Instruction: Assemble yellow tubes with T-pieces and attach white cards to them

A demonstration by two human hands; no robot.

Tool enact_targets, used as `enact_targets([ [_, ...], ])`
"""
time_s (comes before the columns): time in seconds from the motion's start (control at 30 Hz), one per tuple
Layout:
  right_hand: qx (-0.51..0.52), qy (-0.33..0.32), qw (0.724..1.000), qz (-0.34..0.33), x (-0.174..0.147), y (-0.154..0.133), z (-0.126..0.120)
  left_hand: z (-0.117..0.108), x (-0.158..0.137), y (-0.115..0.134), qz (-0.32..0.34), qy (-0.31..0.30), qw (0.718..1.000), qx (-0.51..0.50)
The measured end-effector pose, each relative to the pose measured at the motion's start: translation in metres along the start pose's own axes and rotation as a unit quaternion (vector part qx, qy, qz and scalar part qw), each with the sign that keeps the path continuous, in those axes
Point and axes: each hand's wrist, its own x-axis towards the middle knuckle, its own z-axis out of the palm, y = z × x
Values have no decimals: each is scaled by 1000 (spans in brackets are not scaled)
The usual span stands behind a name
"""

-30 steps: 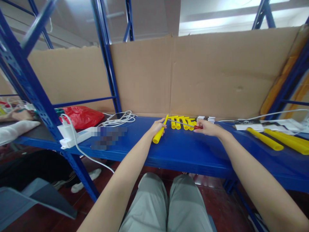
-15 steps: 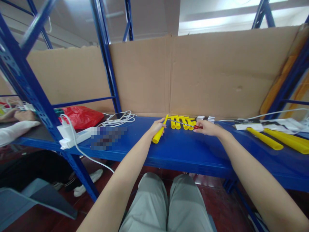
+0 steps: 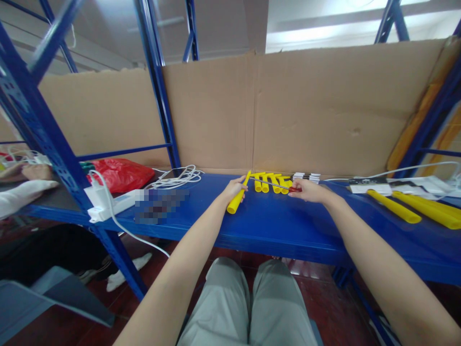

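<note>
My left hand is wrapped round a yellow tube, which is tilted with its round end toward me. In my right hand is the red handle of a screwdriver. Its thin metal shaft points left and reaches the upper part of the yellow tube; whether the tip touches it I cannot make out. Behind the shaft, several shorter yellow tubes lie side by side on the blue shelf top. A small stack of black-and-white pieces lies just behind my right hand.
Longer yellow tubes lie at the right near flat black-and-white packages. At the left are a white power strip, coiled white cable and a red plastic bag. Cardboard stands behind. Another person's sleeve shows far left.
Both hands keep their grip and place on the tube and the screwdriver. The view shifts very slightly; the other person's foot at lower left has moved a little.
</note>
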Motion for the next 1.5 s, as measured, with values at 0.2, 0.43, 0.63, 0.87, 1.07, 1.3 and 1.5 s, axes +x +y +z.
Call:
enact_targets([
  [0.2, -43, 6, 999, -23, 2, 1, 1, -1, 0, 1, -3, 0, 1000, -2],
  [0.43, -90, -2, 995, -42, 1, 5, -1, 0, 1, -2, 15, -4, 1000, 23],
  [0.63, -80, -3, 995, -58, 4, 8, 1, -1, 4, -4, 19, -4, 999, 31],
  [0.87, -55, 43, 997, -29, 7, 12, 5, -1, 4, -3, 17, -2, 1000, 19],
  [1.07, -85, 52, 994, -38, 2, 2, 0, -1, 5, -3, 9, 15, 1000, 24],
  [1.3, -73, 16, 995, -64, 3, 3, -1, -1, 4, -4, 16, 13, 1000, 21],
  [1.5, -69, 52, 995, -46, 4, 8, 1, -2, 3, -4, 11, 0, 1000, 16],
])
